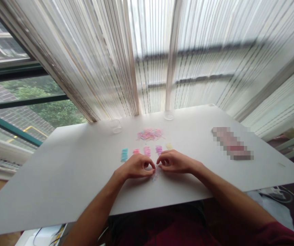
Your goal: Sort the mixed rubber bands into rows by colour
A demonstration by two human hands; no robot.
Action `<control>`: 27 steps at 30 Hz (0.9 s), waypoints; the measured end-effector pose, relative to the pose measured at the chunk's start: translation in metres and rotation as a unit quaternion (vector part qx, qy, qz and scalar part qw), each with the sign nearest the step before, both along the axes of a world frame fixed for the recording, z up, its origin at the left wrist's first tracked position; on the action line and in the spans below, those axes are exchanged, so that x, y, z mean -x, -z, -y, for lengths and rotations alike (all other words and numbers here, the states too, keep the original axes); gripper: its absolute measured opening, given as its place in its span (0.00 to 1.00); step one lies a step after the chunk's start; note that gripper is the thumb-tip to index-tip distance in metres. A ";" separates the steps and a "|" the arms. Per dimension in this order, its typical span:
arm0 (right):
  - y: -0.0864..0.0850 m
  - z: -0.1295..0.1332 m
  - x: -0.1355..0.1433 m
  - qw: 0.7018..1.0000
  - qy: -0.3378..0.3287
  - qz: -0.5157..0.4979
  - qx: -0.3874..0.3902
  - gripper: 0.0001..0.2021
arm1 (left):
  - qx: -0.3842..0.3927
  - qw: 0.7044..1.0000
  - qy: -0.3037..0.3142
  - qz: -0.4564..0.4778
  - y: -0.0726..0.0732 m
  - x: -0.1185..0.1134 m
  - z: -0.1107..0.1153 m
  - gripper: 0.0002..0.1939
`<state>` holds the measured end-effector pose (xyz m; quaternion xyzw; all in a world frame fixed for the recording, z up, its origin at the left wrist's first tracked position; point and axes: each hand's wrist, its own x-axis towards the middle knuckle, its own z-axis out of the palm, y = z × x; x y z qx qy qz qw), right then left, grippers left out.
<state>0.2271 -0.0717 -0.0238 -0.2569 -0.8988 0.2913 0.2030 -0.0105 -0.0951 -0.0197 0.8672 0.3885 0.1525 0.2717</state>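
Head view: nearside of mixed pile (150, 134), five colour groups (147, 151) formed; pile unsorted. Left hand (138, 166), right hand (175, 161): grip curled, cannot tell if pinching.

Head-worn view, forward and down

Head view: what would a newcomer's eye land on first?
Probably the left hand and right hand, fingertips close together at a small pale heap toward the near edge of the white table. Just beyond them sit a row of coloured bits and, behind it, a mixed, mostly pink pile. A pixelated patch also stands out on the table's right side.
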 end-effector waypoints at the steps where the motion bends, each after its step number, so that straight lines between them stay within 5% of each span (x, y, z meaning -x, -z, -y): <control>1: 0.001 0.001 0.002 1.000 -0.006 0.007 0.002 0.07 | 0.003 1.000 0.002 0.001 0.001 0.000 0.000 0.06; 10: 0.000 0.003 0.003 1.000 -0.013 0.005 0.006 0.06 | -0.026 0.998 -0.043 0.028 0.005 0.002 -0.003 0.10; 18: -0.008 -0.004 -0.008 0.998 0.021 -0.054 0.030 0.06 | 0.000 0.999 -0.034 0.017 0.005 0.001 -0.002 0.08; 27: -0.005 -0.007 -0.011 0.999 0.023 -0.012 0.038 0.05 | 0.041 0.999 -0.015 0.026 0.004 0.000 0.001 0.07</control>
